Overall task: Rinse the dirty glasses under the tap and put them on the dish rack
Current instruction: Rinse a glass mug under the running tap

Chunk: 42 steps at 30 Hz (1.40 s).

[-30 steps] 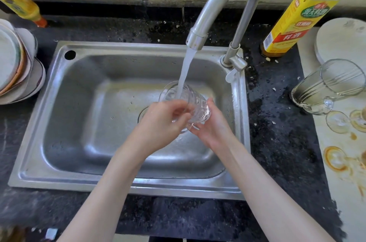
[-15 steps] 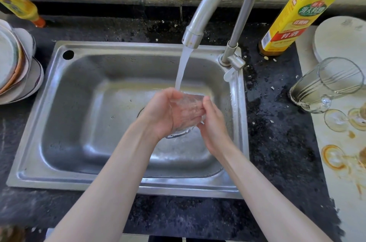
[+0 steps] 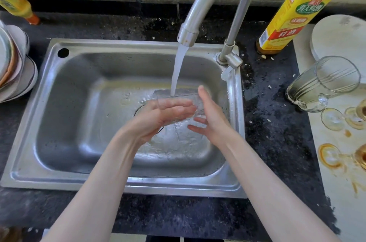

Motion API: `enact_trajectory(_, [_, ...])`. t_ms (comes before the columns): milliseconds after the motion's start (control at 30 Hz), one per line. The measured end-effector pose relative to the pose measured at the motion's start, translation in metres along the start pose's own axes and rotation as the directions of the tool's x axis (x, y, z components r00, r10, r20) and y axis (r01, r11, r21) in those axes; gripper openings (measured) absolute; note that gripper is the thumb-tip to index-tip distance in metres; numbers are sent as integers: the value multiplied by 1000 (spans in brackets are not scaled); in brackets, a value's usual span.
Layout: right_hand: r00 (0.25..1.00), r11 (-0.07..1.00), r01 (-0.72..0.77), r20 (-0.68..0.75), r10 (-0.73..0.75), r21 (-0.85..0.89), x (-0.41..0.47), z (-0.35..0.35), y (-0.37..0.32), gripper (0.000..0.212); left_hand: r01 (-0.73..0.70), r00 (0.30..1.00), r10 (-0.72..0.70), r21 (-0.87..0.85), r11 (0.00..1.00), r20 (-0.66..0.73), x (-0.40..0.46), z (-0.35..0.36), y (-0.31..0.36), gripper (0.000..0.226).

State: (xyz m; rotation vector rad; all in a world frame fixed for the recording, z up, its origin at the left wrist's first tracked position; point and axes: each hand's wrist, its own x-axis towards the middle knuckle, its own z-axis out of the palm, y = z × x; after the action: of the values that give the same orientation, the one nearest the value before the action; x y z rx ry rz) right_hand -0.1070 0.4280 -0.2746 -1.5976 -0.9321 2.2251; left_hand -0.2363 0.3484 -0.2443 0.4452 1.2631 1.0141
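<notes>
Water runs from the curved steel tap onto a clear glass lying sideways over the sink. My left hand cups the glass from the near side, with its fingers wrapped across the wall. At the glass's right end my right hand is flat against it, fingers straight. On the pale board at the right, a dirty glass jug lies on its side. Stained stemmed glasses lie beside it. No dish rack shows.
A stack of plates stands left of the sink. A yellow-labelled bottle and a round board are at the back right. Another yellow bottle stands at the back left. The dark counter around the sink is wet and speckled.
The glass has turned from tilted mouth-up under the stream to lying sideways. My left hand rolled round it and my right hand opened flat against its end.
</notes>
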Motion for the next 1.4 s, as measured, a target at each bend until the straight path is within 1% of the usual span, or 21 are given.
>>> enact_trajectory(67, [995, 989, -95, 52, 90, 116, 0, 0, -2, 47, -2, 1000, 1, 169, 986, 8, 0, 0, 5, 30])
enact_trajectory(133, [993, 979, -92, 84, 78, 180, 0, 0, -1, 39, 0, 1000, -4, 287, 958, 16, 0, 2, 8, 29])
enact_trajectory(200, [994, 982, -38, 112, 18, 183, 1, 0, 3, 41, 8, 1000, -10, 250, 968, 7, 1, 5, 12, 30])
enact_trajectory(233, [992, 982, -10, 122, -13, 190, 1, 0, 5, 46, 21, 1000, -22, 171, 985, 3, 3, 7, 15, 32])
enact_trajectory(300, [987, 975, 33, 144, -66, 220, -1, 2, 8, 52, 87, 996, -87, -95, 992, 1, 7, 8, 21, 41])
enact_trajectory(333, [982, 970, 56, 162, -96, 238, -1, 2, 10, 53, 133, 991, -133, -264, 955, 18, 9, 8, 24, 49])
enact_trajectory(400, [967, 950, 86, 203, -152, 301, -4, 3, 9, 50, 222, 975, -178, -533, 816, 134, 12, 7, 29, 62])
enact_trajectory(467, [944, 919, 97, 258, -207, 383, -5, 1, 7, 37, 284, 954, -142, -645, 710, 263, 12, 5, 31, 66])
enact_trajectory(500, [931, 908, 107, 280, -235, 406, -6, -1, 7, 32, 292, 949, -124, -661, 691, 289, 11, 6, 32, 62])
enact_trajectory(567, [920, 898, 125, 290, -264, 421, -4, -5, 8, 33, 242, 963, -106, -623, 744, 247, 11, 9, 32, 47])
enact_trajectory(633, [933, 915, 132, 265, -245, 380, -1, -7, 8, 38, 153, 985, -100, -462, 874, 138, 11, 11, 27, 38])
enact_trajectory(700, [955, 957, 110, 237, -176, 268, -1, -9, 7, 50, 111, 993, -97, -282, 953, 63, 11, 8, 22, 40])
enact_trajectory(767, [972, 974, 58, 212, -105, 217, -1, -10, 6, 56, 76, 997, -74, -118, 990, 22, 11, 5, 21, 40])
enact_trajectory(833, [975, 970, 44, 203, -94, 240, -1, -11, 8, 47, 43, 999, -43, -52, 998, 5, 9, 2, 22, 41])
enact_trajectory(933, [962, 959, 91, 227, -155, 267, 2, -12, 7, 43, 12, 1000, -13, -80, 997, -6, 7, 2, 23, 45])
enact_trajectory(1000, [940, 958, 100, 289, -180, 270, 2, -13, 6, 52, 25, 998, -13, -228, 973, 54, 5, -1, 25, 41])
enact_trajectory(1100, [904, 955, 96, 377, -201, 279, 5, -17, 9, 73, 125, 985, -34, -555, 823, 172, -1, -5, 29, 60])
enact_trajectory(1167, [871, 951, 70, 446, -206, 302, 7, -18, 12, 91, 159, 983, -57, -634, 757, 177, 0, -2, 32, 76])
enact_trajectory(1233, [832, 939, 28, 513, -212, 342, 8, -21, 13, 99, 172, 984, -121, -563, 808, 127, 1, 3, 35, 68])
enact_trajectory(1300, [806, 909, -25, 547, -227, 415, 8, -24, 12, 92, 143, 989, -137, -450, 882, 45, 5, 6, 35, 47])
enact_trajectory(1400, [826, 857, -105, 525, -208, 504, 6, -27, 5, 79, 17, 1000, -22, -292, 956, -15, 4, 4, 31, 32])
